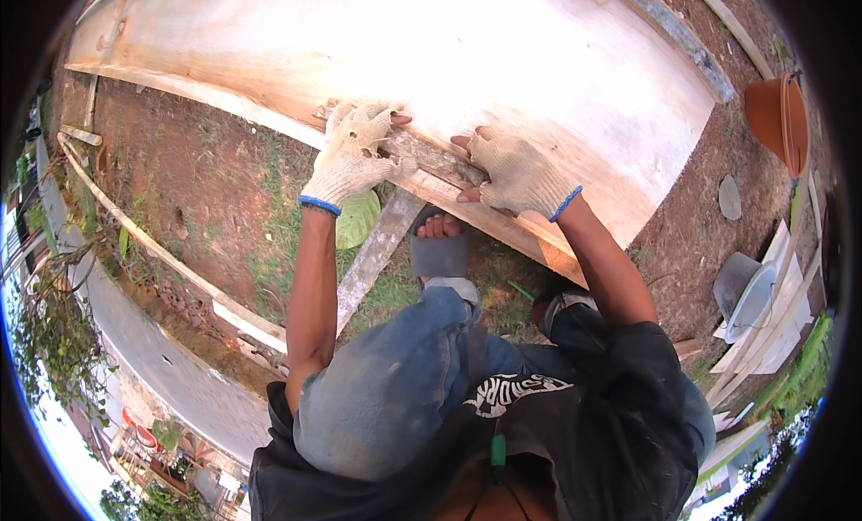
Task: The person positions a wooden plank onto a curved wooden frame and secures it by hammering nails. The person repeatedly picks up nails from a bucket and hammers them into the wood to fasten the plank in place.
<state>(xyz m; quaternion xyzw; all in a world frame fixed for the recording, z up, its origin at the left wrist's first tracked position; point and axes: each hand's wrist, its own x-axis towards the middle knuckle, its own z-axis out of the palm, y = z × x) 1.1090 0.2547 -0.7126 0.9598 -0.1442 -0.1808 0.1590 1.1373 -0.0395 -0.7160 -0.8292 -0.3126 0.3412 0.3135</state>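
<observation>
A large pale plywood sheet (pixel 620 135) spreads out in front of me, bright with glare in its middle. Along its near edge lies a short, rough wooden strip (pixel 435 159). My left hand (pixel 352 153), in a worn cream knit glove with holes, is closed over the strip's left part. My right hand (pixel 523 172), gloved alike with a blue cuff, grips the right end, its bare fingertips and thumb on either side of the wood. The gloves hide both ends of the strip in part.
A weathered board (pixel 382 256) runs from under the sheet towards my legs, beside a round green leaf (pixel 359 220). My sandaled foot (pixel 440 247) stands near the edge. An orange-brown bucket (pixel 772 121), a grey bucket (pixel 745 296) and long timber strips (pixel 779 314) lie right.
</observation>
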